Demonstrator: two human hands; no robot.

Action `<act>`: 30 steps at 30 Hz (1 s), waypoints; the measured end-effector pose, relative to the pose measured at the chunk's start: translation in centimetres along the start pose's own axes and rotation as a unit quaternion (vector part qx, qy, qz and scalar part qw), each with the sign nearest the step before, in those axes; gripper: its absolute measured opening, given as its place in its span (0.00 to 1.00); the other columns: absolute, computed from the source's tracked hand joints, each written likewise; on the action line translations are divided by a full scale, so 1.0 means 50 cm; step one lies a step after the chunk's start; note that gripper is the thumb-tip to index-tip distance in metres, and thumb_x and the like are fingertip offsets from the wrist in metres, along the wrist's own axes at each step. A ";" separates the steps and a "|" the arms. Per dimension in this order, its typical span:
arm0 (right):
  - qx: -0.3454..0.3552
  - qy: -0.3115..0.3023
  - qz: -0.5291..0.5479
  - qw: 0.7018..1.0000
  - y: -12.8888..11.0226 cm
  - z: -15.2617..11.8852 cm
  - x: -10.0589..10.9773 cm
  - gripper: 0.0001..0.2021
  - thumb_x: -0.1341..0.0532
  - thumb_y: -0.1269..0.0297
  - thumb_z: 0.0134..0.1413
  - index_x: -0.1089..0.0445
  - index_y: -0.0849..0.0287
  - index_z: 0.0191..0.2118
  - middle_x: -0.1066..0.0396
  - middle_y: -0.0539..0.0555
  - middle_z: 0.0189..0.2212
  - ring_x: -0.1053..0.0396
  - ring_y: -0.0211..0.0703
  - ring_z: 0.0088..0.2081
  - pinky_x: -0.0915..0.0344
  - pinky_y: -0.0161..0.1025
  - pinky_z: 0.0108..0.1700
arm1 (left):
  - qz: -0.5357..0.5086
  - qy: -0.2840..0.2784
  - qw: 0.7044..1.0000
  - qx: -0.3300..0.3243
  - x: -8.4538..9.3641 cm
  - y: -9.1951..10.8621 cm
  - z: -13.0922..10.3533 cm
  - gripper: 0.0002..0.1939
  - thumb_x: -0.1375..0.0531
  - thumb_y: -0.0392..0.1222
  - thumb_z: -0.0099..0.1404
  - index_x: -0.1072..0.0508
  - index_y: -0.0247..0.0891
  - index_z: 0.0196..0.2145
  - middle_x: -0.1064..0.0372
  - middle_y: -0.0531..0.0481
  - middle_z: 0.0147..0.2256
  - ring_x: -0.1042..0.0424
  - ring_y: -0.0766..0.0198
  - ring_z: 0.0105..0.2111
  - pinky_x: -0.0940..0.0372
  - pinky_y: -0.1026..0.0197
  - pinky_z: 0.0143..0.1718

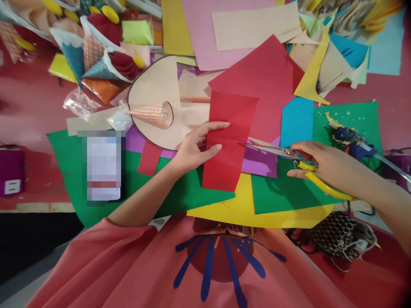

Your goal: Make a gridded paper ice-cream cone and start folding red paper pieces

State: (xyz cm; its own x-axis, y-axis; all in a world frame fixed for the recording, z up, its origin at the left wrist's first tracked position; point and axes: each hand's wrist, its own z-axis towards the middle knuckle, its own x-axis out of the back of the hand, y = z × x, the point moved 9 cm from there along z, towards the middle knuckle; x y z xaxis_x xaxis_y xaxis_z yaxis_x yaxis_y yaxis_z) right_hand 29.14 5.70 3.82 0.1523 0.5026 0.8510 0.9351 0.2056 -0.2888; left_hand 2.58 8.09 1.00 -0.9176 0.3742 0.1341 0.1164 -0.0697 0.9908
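Observation:
A creased red paper piece (226, 164) is in my left hand (195, 147), its thumb and index finger lying over the front and the other fingers partly hidden behind. My right hand (317, 164) grips yellow-handled scissors (272, 149) by the handles. The scissor blades point left, and their tips meet the right edge of the red piece near its crease. Behind it lies a larger red sheet (257, 77). A purple paper piece (261, 162) shows below the blades.
Green sheets (180, 192) and a yellow sheet (257, 214) cover the near edge. A phone (104, 167) lies at left. Beige cut-out (154, 94) with a checkered cone (150, 113) stands behind my left hand. A glue gun (356, 145) is at right, paper cones (93, 51) at back left.

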 end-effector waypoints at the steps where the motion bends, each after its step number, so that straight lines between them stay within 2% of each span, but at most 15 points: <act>1: 0.007 -0.001 0.000 1.000 -0.003 0.004 -0.003 0.39 0.50 0.23 0.42 0.33 0.49 0.50 0.29 0.60 0.40 0.30 0.59 0.37 0.34 0.53 0.34 | 0.006 0.000 1.000 -0.005 -0.001 0.001 -0.001 0.22 0.39 0.46 0.64 0.32 0.44 0.55 0.32 0.46 0.56 0.30 0.56 0.55 0.29 0.59 0.51; 6: 0.038 -0.004 0.007 0.999 -0.014 0.017 -0.012 0.36 0.47 0.26 0.45 0.33 0.48 0.51 0.29 0.60 0.42 0.29 0.61 0.39 0.33 0.52 0.32 | 0.028 0.001 0.999 -0.018 -0.005 0.003 -0.004 0.21 0.39 0.45 0.64 0.32 0.43 0.55 0.32 0.46 0.57 0.32 0.58 0.56 0.32 0.58 0.55; 10: 0.048 0.006 0.003 0.999 -0.019 0.021 -0.008 0.36 0.47 0.27 0.46 0.33 0.48 0.52 0.28 0.59 0.41 0.29 0.60 0.39 0.32 0.54 0.34 | 0.023 0.007 0.999 -0.029 -0.004 0.005 -0.005 0.21 0.39 0.42 0.64 0.31 0.43 0.54 0.31 0.47 0.56 0.31 0.58 0.55 0.33 0.58 0.57; 19: 0.037 -0.050 -0.014 0.998 -0.040 0.028 -0.011 0.38 0.48 0.28 0.49 0.35 0.51 0.55 0.28 0.62 0.46 0.28 0.63 0.43 0.30 0.55 0.39 | 0.044 0.003 0.996 -0.072 -0.005 0.012 -0.004 0.21 0.38 0.40 0.63 0.31 0.44 0.55 0.30 0.48 0.54 0.31 0.58 0.56 0.36 0.54 0.60; 24: 0.032 -0.059 -0.018 0.998 -0.040 0.027 -0.012 0.40 0.51 0.26 0.47 0.35 0.53 0.54 0.28 0.63 0.46 0.28 0.65 0.43 0.30 0.55 0.37 | 0.038 0.000 0.996 -0.077 -0.008 0.016 -0.004 0.22 0.38 0.37 0.63 0.31 0.46 0.55 0.30 0.50 0.54 0.31 0.59 0.56 0.36 0.55 0.61; 30: 0.022 -0.061 -0.014 0.998 -0.036 0.029 -0.014 0.38 0.47 0.28 0.47 0.35 0.50 0.56 0.28 0.62 0.49 0.28 0.64 0.45 0.29 0.56 0.39 | 0.046 0.001 0.996 -0.075 -0.008 0.015 -0.004 0.21 0.38 0.38 0.63 0.31 0.45 0.55 0.29 0.49 0.54 0.30 0.60 0.55 0.35 0.56 0.59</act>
State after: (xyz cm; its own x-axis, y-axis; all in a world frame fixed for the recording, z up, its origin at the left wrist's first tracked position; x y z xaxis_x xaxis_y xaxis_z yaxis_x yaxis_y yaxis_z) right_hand 26.88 6.22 3.11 0.0835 0.5934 0.8006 0.9234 0.2560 -0.2860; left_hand 2.95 7.70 1.71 -0.9064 0.3579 0.2244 0.1423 -0.2414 0.9599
